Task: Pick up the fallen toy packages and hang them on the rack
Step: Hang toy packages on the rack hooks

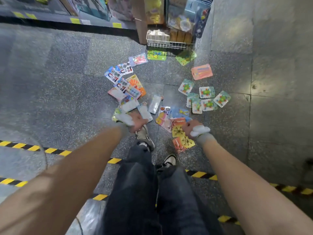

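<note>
The speckled floor point(59, 82) carries dozens of fallen toy packages point(125, 85) scattered between the person's feet and the rack point(171, 43) with its wire basket. They look like light, stiff blister cards, probably slick, best pinched at the top edge by the hang hole. The left hand point(138, 123) and right hand point(190, 127) reach down; blur hides whether either grips anything

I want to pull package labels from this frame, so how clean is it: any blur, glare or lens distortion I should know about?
Head view: motion blur smears both hands, left hand and right hand, and the toy packages print is unreadable; wide-angle distortion bends the striped floor tape and stretches the forearms; soft glare patches sit on the grey floor at right; the rack at top is dim and hazy.
</note>
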